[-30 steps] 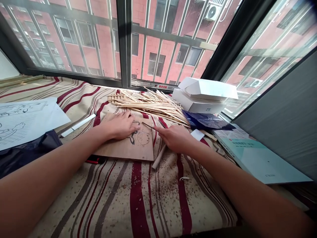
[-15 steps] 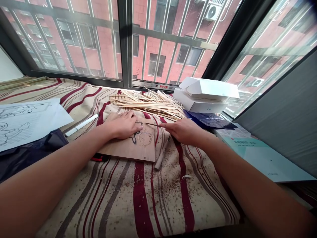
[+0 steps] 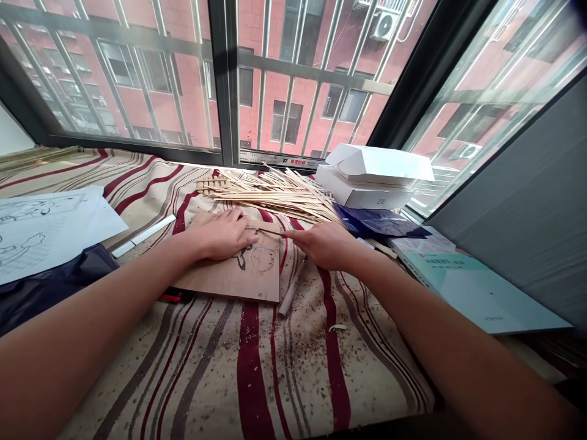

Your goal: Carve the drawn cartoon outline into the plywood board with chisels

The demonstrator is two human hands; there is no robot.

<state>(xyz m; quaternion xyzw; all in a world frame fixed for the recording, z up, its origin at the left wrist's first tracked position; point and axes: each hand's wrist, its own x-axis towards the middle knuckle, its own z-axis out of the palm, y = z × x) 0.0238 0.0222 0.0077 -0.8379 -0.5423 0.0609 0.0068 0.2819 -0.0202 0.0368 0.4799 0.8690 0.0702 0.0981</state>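
Note:
My left hand [image 3: 222, 233] lies flat on a thin plywood board [image 3: 229, 287], its fingers resting near a burnt or inked cartoon outline [image 3: 257, 256]. My right hand [image 3: 321, 244] pinches a thin dark stick [image 3: 265, 231], whose far end reaches my left fingertips above the board. Just below my right hand, a white marker-like tube [image 3: 292, 287] lies on the striped cloth beside the board.
A pile of thin wooden strips [image 3: 270, 198] lies behind the board. To its right are white ZTE boxes [image 3: 371, 183] and a pale teal book [image 3: 477, 293]. Paper sheets with line drawings [image 3: 46, 226] lie left, on a sawdust-flecked striped cloth [image 3: 257, 366] below barred windows.
My right hand and the thin stick have shifted left, bringing the stick's end to my left fingertips. The whole view has also tilted slightly.

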